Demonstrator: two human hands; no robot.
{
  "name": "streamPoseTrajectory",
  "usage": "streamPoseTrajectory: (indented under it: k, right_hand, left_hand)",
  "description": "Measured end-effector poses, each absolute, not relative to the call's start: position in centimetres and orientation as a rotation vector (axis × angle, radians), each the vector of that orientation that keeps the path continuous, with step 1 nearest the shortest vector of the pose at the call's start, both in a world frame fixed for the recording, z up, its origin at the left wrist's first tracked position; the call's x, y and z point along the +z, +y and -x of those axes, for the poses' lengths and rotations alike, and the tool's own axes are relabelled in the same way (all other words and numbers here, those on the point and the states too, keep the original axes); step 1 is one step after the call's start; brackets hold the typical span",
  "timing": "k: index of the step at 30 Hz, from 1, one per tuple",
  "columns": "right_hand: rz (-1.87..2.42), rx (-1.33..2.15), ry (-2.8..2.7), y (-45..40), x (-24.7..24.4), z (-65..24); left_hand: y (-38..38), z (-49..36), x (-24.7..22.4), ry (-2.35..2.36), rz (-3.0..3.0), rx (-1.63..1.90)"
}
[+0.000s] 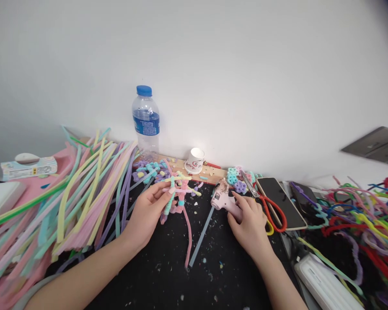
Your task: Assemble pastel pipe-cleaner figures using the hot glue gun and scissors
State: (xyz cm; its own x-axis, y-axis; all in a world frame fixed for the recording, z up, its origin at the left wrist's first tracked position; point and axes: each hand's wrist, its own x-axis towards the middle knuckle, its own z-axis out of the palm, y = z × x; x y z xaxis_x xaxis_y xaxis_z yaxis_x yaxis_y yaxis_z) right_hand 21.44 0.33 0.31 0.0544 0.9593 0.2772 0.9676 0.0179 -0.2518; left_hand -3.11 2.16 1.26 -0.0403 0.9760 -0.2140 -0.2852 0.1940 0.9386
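Observation:
My left hand (151,206) pinches a small craft of bent pipe cleaners (178,199) in pink, mint and yellow. One long pink pipe cleaner (188,234) hangs down from it toward the black table top. To the right, a pale pink hot glue gun (222,201) lies on the table, a long translucent glue stick (201,237) sticking out of its back end. My right hand (249,220) is curled around the gun's handle, fingers over the top and thumb below. Orange-handled scissors (274,213) lie just beyond that hand, partly hidden by it.
Loose pastel pipe cleaners (93,189) heap up on the left; brighter ones (368,219) tangle at the right. A water bottle (145,120) and a paper cup (195,160) stand by the wall. A phone (280,202) and a white power strip (325,280) lie right.

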Motion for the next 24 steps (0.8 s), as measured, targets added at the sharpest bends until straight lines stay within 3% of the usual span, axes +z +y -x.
streamPoseTrajectory:
  k: [4, 10, 14, 24]
  right_hand:
    - [1.710, -0.058, -1.927, -0.2, 1.7, -20.0]
    - [1.465, 0.346, -2.160, 0.0, 2.0, -14.5]
    - [1.447, 0.387, -2.189, 1.3, 1.0, -11.2]
    - [1.385, 1.175, -1.368, 2.4, 3.3, -14.5]
  left_hand:
    - [2.3, 3.1, 1.5, 1.118, -0.753, 1.268]
    - [2.7, 3.4, 1.7, 0.969, -0.608, 1.319]
    - [3.2, 3.5, 1.6, 0.838, -0.580, 1.291]
    - [3.6, 4.3, 1.1, 0.687, -0.583, 1.205]
